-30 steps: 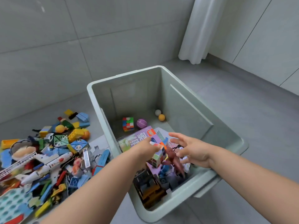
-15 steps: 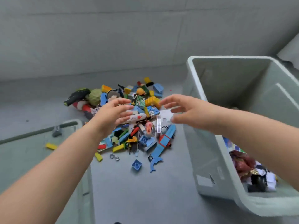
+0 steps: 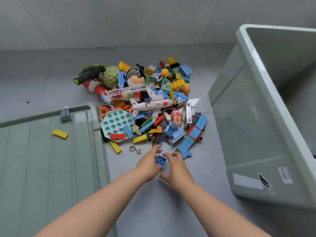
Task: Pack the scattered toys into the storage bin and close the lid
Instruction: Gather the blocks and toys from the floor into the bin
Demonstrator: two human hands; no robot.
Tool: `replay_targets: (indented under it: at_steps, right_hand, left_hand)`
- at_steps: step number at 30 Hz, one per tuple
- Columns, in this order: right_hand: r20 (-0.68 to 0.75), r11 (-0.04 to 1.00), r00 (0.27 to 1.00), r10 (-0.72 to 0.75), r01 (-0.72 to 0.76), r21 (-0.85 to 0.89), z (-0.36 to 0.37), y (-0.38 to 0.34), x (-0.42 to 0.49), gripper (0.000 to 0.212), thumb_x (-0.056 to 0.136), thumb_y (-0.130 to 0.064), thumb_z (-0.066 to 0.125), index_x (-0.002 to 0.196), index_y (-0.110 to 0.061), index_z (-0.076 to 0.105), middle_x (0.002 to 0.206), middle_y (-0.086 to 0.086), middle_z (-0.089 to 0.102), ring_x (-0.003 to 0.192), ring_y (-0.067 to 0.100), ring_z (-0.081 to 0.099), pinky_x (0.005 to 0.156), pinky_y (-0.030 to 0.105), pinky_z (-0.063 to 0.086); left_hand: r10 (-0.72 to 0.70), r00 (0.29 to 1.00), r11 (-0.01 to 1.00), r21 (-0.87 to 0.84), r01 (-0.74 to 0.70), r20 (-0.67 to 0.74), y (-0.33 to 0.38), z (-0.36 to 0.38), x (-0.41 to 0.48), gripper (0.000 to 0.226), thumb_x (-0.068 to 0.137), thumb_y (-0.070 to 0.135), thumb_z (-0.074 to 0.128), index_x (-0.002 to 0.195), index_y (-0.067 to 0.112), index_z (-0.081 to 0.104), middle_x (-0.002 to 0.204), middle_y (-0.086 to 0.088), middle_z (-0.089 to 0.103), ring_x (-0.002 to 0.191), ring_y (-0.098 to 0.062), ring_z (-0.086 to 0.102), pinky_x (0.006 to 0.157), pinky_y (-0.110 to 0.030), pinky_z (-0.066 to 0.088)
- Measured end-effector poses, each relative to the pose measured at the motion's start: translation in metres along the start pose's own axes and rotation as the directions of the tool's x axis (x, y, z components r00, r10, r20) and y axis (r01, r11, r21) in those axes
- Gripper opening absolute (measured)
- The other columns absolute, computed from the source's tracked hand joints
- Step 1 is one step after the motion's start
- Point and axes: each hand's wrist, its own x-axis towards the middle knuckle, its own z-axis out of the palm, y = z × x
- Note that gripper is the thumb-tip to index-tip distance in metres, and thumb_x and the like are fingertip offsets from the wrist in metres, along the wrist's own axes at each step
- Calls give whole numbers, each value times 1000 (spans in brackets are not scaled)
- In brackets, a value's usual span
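The person is gathering loose toys off the floor. Both hands are closing around a small blue brick (image 3: 160, 161). The left hand (image 3: 148, 165) is touching its edge, though whether it is gripping cannot be told. The right hand (image 3: 177, 168) is hovering beside it with loosely curled fingers, grasping nothing.

The next move is probably lifting the brick and carrying it toward 2 o'clock, over the high wall of the bin (image 3: 248, 117).

The toy pile (image 3: 150, 106) is lying at 12 o'clock with metal rings (image 3: 135, 149) at 11. At 9 o'clock the lid (image 3: 42, 151) is lying flat, carrying a yellow block (image 3: 60, 133) and a grey block (image 3: 65, 114) that likely need clearing before closing.
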Motion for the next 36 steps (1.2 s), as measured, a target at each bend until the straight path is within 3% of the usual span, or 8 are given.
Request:
replay_targets:
  at_steps: [4,7,12,17,25,29,32,36]
  right_hand:
    - [-200,988,980,14,18,156,8,-5,9,42,85,-25,63,125,-24,49,127,-1,43,109,13,51,90,25,44]
    - [-229,923,967,-114,188,335,0,-18,5,40,82,-18,66,117,-29,53,114,-9,48,89,-5,49,78,6,38]
    - [-453,948,891,-24,165,273,-37,-15,29,59,82,-32,67,134,-30,41,137,-1,31,129,14,31,108,26,30]
    - [-294,996,952,-81,70,-49,-35,-10,61,69,87,-21,61,143,-34,23,145,8,29,131,29,32,104,37,36]
    - [-424,815,901,-84,308,491,-26,-14,11,70,79,-4,66,130,-37,32,107,-24,44,90,1,51,75,20,47]
    - [-351,859,886,-303,413,303,-27,-19,-14,47,80,-32,67,121,-42,46,116,-33,41,109,-5,45,92,17,42]
    - [-582,928,805,112,125,351,-50,6,18,47,83,-27,65,125,-17,46,130,1,39,123,23,41,104,36,38]
    - [-401,871,811,426,-249,423,-76,28,66,94,79,-30,70,146,-13,7,145,16,24,131,36,30,107,43,28]
  left_hand:
    - [-98,992,925,-376,62,-76,-7,5,-1,53,90,9,59,137,17,37,124,-1,52,103,-12,55,86,-21,46]
    - [-184,980,587,-791,173,78,-4,0,-3,34,92,28,55,126,20,50,116,-5,61,100,-18,64,81,-32,53]
    - [-282,950,180,-965,190,134,-4,-6,4,29,96,33,47,109,13,62,112,-12,63,96,-25,62,77,-38,56]
    - [-298,932,66,-970,236,206,-3,-12,4,47,94,49,41,116,12,59,116,-15,56,103,-31,56,87,-48,49]
    - [-235,924,-39,-953,301,302,-6,-10,5,58,89,60,39,123,16,55,131,-19,50,114,-41,55,90,-58,47]
    - [-173,932,-114,-947,301,317,4,-7,4,43,94,45,39,109,13,63,107,-14,63,90,-33,63,62,-41,59]
    - [-223,928,-87,-954,287,299,8,-10,4,32,95,31,42,97,14,69,98,-10,66,74,-27,66,55,-28,56]
    - [-229,933,-50,-960,274,278,11,-12,0,35,96,35,40,101,13,68,100,-12,66,82,-29,64,67,-38,57]
